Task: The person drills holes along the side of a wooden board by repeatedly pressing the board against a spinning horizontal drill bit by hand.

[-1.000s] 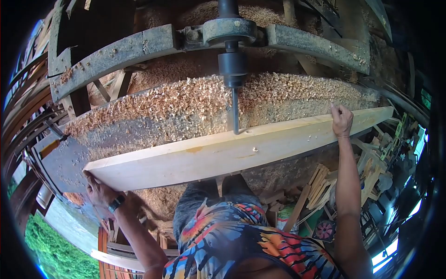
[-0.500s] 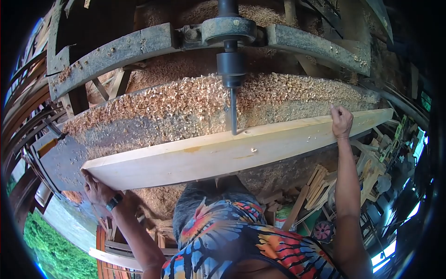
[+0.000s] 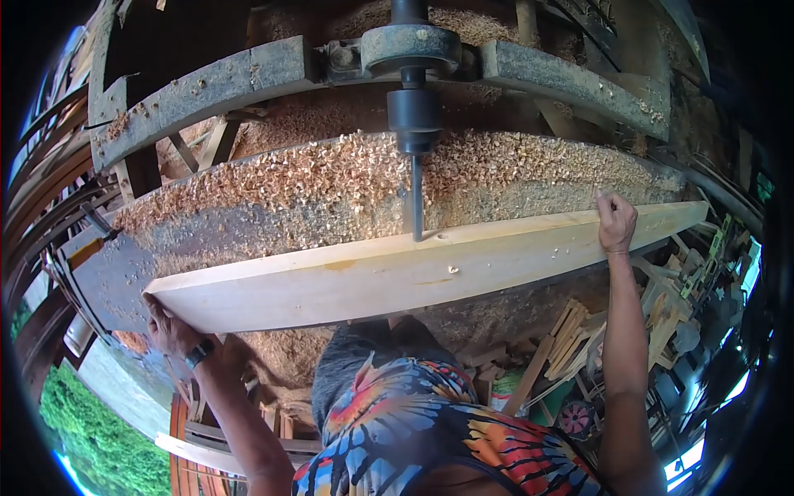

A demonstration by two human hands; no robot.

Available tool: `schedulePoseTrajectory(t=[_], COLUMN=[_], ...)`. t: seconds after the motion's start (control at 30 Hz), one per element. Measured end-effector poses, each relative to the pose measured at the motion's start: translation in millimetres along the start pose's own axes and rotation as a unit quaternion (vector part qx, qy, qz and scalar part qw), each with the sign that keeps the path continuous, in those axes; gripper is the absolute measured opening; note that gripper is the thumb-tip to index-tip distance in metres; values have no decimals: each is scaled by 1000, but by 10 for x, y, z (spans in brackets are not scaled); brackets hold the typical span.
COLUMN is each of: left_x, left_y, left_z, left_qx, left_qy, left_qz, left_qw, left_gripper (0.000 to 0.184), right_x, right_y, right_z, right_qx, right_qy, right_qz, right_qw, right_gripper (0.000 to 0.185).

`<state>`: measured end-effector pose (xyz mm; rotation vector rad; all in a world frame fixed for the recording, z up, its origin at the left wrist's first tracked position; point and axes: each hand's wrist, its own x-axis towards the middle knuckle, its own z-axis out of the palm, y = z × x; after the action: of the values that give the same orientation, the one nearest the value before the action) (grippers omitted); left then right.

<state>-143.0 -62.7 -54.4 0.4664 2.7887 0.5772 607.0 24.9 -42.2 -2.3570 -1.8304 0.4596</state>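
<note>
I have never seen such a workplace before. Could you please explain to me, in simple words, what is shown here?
Of course. One camera, worn on the person's head, looks forward and down, so their shirt appears at the bottom. There is no robot; these are two bare hands. The left hand is at the left end of a long wooden board, and the right hand is on its upper edge, towards the other end. The dark machine part above is a chuck with a thin bit pointing down to the board, beside a hole. Whether it touches is unclear. Wood chips cover much of the surface behind.
</note>
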Motion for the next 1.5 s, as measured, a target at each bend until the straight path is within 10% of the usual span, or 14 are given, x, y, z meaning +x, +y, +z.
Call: schedulePoseTrajectory(t=[0.53,0.87,1.13,1.3,1.5], left_x=[-111,204,88,326,161], left_y=[229,-343,-89,-450,-130], left_z=[4,1,0,-24,-8], left_qx=[-1,50,-8,200,195], left_qy=[16,29,17,62,39], left_qz=[-23,182,51,286,176], left_qw=[1000,982,998,935,964], left_gripper=[46,53,56,63,62], right_x=[4,9,16,25,26], right_y=[-9,-17,0,4,-1], right_z=[-4,1,5,15,21], right_qx=[-10,-3,-10,11,21], right_qy=[0,5,4,11,20], right_qz=[1,6,-2,9,21], right_qw=[1000,1000,1000,1000,999], right_gripper=[38,39,40,40,40])
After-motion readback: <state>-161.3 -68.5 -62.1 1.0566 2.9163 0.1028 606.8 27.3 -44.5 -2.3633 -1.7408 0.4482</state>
